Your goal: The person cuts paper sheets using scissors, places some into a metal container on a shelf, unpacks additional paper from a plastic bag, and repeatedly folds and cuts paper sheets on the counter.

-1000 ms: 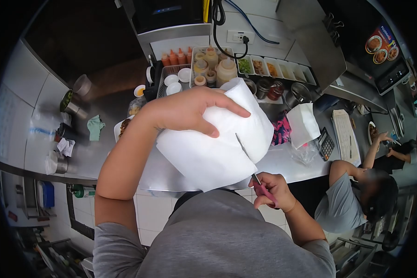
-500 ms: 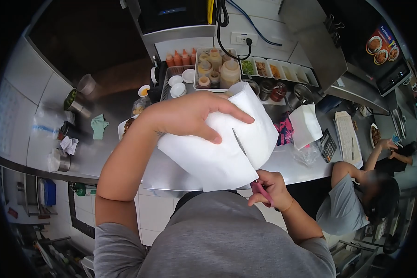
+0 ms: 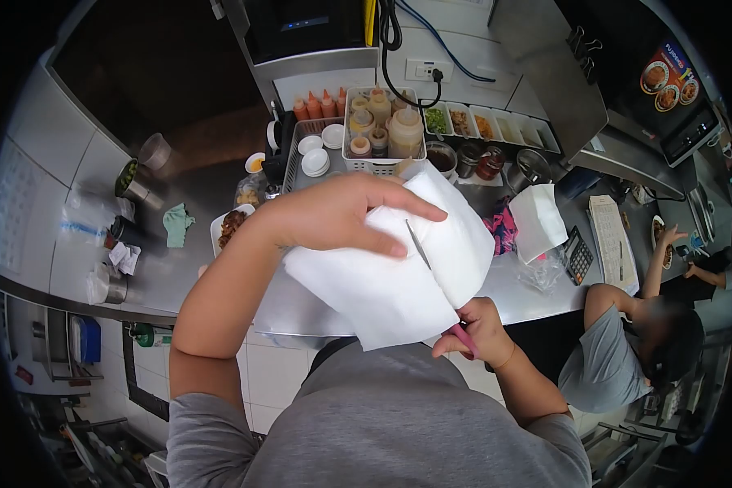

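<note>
- Right hand (image 3: 488,332): fingers clamped on pink-handled metal scissors (image 3: 466,340), blade along soft white paper sheet (image 3: 378,297).
- Paper held over grey steel counter (image 3: 289,311), presumably for blade clearance.
- Left hand (image 3: 342,213): thumb, forefinger spread on it, likely steadying; grip underneath hidden, can't tell.

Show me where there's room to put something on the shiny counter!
The counter is bare in front of the green cloth, beside the left forearm, and between the plastic bag and right hand. Behind the held white sheet, bottles and jars crowd it.
</note>
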{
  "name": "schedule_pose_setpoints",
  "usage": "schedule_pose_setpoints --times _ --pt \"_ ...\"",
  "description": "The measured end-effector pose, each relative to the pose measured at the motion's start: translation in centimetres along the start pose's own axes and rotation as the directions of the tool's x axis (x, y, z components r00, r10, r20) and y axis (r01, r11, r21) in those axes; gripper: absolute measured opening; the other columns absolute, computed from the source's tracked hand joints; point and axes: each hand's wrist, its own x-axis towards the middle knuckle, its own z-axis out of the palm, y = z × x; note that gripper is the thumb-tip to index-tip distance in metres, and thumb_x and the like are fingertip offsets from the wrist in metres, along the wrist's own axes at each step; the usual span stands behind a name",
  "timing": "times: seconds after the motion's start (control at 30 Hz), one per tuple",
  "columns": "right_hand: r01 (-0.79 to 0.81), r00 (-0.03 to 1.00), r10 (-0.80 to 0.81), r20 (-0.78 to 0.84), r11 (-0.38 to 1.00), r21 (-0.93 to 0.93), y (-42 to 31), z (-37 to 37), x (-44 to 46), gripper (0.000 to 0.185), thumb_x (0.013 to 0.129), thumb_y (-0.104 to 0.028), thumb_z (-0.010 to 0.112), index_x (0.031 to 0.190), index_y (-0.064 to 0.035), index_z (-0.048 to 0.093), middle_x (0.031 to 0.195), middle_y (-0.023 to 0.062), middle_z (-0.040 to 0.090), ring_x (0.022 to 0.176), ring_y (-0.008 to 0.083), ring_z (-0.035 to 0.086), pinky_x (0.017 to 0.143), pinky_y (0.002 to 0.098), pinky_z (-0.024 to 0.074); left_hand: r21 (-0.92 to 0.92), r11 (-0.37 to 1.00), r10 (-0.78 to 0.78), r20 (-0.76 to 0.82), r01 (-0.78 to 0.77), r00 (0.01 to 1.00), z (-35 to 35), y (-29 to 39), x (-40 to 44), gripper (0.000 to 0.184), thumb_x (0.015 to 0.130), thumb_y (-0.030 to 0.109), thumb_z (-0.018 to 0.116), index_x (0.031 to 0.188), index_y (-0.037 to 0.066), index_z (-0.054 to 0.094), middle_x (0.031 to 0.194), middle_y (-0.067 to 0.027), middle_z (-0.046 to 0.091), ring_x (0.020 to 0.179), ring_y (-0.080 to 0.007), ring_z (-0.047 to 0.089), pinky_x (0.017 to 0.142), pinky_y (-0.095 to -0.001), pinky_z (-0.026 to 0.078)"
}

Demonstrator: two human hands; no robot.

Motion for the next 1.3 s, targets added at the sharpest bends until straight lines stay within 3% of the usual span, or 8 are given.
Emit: schedule_pose_setpoints --times 0.13,0.27,0.37,0.63,0.7,0.8,1.1,1.3 --pt "-0.071 0.972 0.081 0.220 0.996 -0.054 -0.4 -1.4 0.3 0.077 0.054 -0.046 0.089 0.109 -0.0007 0.060 0.075 0.0033 0.061 0.066 0.0098 0.055 0.061 0.0247 0.0454 -0.103 0.994 -0.034 -0.012 0.033 0.999 0.2 0.1 0.0 0.052 0.072 0.001 0.074 0.123 0.007 0.063 0.120 -0.0088 0.062 0.109 -0.0173 0.057 0.097 -0.0294 0.042" --pt "0.044 0.994 -0.061 0.093 0.984 0.174 -0.6 -0.2 0.2 0.110 0.052 -0.049 0.089 0.136 0.0006 0.039 0.126 0.0141 0.051 0.111 0.0228 0.052 0.092 0.0326 0.0422 -0.142 0.989 0.038 0.026 -0.034 0.999 0.8 -0.3 0.3 0.052 0.071 -0.001 0.074 0.122 0.007 0.063 0.119 -0.0072 0.064 0.108 -0.0156 0.057 0.097 -0.0282 0.042" --pt "0.008 0.986 -0.045 0.160 0.974 0.225 -1.3 -0.3 0.4 0.117 0.051 -0.049 0.090 0.140 0.0010 0.032 0.139 0.0151 0.041 0.124 0.0259 0.044 0.102 0.0352 0.0366 -0.231 0.972 -0.020 0.053 0.032 0.998 1.1 0.0 0.3 0.055 0.069 -0.002 0.075 0.122 0.006 0.063 0.118 -0.0070 0.064 0.107 -0.0149 0.058 0.096 -0.0277 0.043" --pt "0.247 0.969 -0.241 -0.057 0.952 0.179 -2.1 0.9 0.7 0.087 0.054 -0.050 0.088 0.118 -0.0007 0.055 0.111 0.0066 0.061 0.101 0.0189 0.055 0.091 0.0311 0.0440 -0.499 0.862 -0.040 0.115 0.093 0.993 1.5 0.1 -0.1 0.058 0.067 -0.002 0.077 0.122 0.003 0.062 0.119 -0.0077 0.063 0.108 -0.0145 0.057 0.097 -0.0274 0.042" --pt "0.121 0.980 -0.148 0.130 0.973 0.194 -1.5 0.2 0.0 0.086 0.055 -0.051 0.087 0.118 -0.0013 0.055 0.102 0.0042 0.061 0.094 0.0170 0.055 0.088 0.0289 0.0447 -0.534 0.840 -0.036 0.132 0.101 0.991 2.1 0.1 -0.1 0.059 0.067 -0.001 0.077 0.123 0.003 0.061 0.120 -0.0080 0.063 0.109 -0.0149 0.057 0.098 -0.0276 0.041" --pt "0.358 0.927 -0.347 0.139 0.932 -0.059 -0.6 0.4 0.8 0.075 0.059 -0.052 0.085 0.109 -0.0023 0.058 0.083 -0.0001 0.058 0.078 0.0142 0.053 0.076 0.0259 0.0452 -0.535 0.842 0.011 0.145 0.068 0.989 3.0 -0.7 0.2 0.059 0.067 0.001 0.078 0.124 0.003 0.061 0.122 -0.0086 0.062 0.110 -0.0157 0.057 0.099 -0.0279 0.040" --pt "-0.081 0.948 0.001 0.319 0.968 0.239 -1.4 0.4 0.4 0.062 0.062 -0.049 0.085 0.098 -0.0053 0.059 0.080 -0.0002 0.056 0.075 0.0139 0.051 0.071 0.0256 0.0428 -0.489 0.871 0.063 0.206 0.046 0.977 3.7 -0.8 0.4 0.061 0.069 0.004 0.077 0.127 0.004 0.059 0.127 -0.0102 0.060 0.113 -0.0165 0.055 0.100 -0.0287 0.039" --pt "0.216 0.972 -0.214 0.093 0.976 -0.015 -1.1 0.9 0.9 0.064 0.062 -0.049 0.084 0.101 -0.0052 0.059 0.082 0.0017 0.058 0.078 0.0172 0.054 0.075 0.0297 0.0443 -0.540 0.832 0.008 0.241 0.127 0.971 4.0 -1.6 0.2 0.064 0.069 0.004 0.076 0.130 0.004 0.055 0.128 -0.0098 0.058 0.115 -0.0165 0.054 0.100 -0.0289 0.039"
